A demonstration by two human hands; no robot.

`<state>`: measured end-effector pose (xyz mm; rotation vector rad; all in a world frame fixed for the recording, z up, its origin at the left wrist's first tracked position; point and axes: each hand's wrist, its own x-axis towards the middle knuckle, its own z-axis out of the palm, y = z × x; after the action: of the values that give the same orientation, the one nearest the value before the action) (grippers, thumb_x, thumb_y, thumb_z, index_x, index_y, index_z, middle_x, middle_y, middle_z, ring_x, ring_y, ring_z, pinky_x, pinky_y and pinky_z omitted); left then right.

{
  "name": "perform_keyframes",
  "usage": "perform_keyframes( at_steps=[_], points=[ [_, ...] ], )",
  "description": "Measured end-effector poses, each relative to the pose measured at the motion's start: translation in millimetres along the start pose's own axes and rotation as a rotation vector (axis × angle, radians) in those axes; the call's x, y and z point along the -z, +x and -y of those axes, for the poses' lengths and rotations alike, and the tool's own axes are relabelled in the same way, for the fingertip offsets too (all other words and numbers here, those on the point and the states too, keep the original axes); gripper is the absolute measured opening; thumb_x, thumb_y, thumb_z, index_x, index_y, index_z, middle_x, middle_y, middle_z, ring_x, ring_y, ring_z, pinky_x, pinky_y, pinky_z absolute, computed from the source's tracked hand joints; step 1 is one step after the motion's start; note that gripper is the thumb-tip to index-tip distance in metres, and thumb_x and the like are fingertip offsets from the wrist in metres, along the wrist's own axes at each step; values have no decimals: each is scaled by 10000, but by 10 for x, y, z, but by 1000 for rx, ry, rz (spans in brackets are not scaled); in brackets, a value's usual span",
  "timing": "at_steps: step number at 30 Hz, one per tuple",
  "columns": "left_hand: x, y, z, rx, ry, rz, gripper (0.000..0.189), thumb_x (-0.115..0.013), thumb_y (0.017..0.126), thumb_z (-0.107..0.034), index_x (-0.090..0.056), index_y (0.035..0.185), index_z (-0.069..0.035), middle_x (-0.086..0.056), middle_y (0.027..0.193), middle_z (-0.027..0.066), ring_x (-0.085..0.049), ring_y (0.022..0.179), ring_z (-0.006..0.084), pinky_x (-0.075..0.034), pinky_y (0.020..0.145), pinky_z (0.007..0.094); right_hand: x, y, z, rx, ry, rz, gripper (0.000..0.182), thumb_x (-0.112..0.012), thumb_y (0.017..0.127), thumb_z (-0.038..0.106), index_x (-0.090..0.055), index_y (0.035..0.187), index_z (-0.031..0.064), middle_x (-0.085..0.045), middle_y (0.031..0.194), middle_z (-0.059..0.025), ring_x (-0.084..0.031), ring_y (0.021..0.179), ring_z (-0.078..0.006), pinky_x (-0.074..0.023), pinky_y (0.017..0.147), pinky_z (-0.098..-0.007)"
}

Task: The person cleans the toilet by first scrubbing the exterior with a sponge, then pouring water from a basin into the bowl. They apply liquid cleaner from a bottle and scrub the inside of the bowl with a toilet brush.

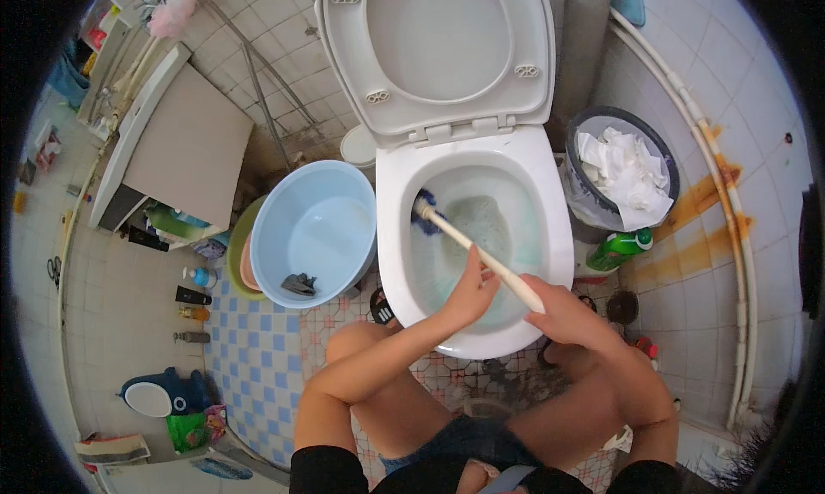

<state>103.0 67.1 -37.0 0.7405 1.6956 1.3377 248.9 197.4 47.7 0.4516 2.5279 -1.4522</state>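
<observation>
Both of my hands are on the cream handle of a toilet brush (480,249), which slants across the open toilet bowl. My left hand (474,291) grips the handle partway along, and my right hand (557,307) holds its near end. The dark blue bristles (427,212) touch the bowl's inner left wall. Greenish liquid streaks the inside of the white toilet bowl (393,249), with water at its bottom. The toilet's seat and lid (438,43) stand raised against the back.
Left of the toilet, a light blue basin (309,223) holds a crumpled dark thing (299,284) and overlaps a green basin (235,252). On the right stand a bin (573,172) full of white tissue and a green bottle (615,252). Pipes (722,178) run along the right wall.
</observation>
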Motion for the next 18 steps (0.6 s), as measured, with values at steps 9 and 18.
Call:
perform_keyframes(
  at_steps=[9,18],
  points=[
    [142,57,-388,168,-408,86,699,-457,871,-83,33,1362,2,-394,1233,163,-448,1107,228,-408,909,326,29,101,71,-32,-17,-82,583,-594,693,57,-389,1238,85,-576,923,-255,-569,879,-387,-453,771,-392],
    [42,-115,-498,229,-447,119,661,-459,858,-63,-29,1354,11,-340,1276,167,-435,1121,224,-412,905,310,30,15,-63,62,-30,-94,627,-619,661,33,-401,1247,76,-566,1015,-219,-568,928,-340,-455,788,-368]
  ],
)
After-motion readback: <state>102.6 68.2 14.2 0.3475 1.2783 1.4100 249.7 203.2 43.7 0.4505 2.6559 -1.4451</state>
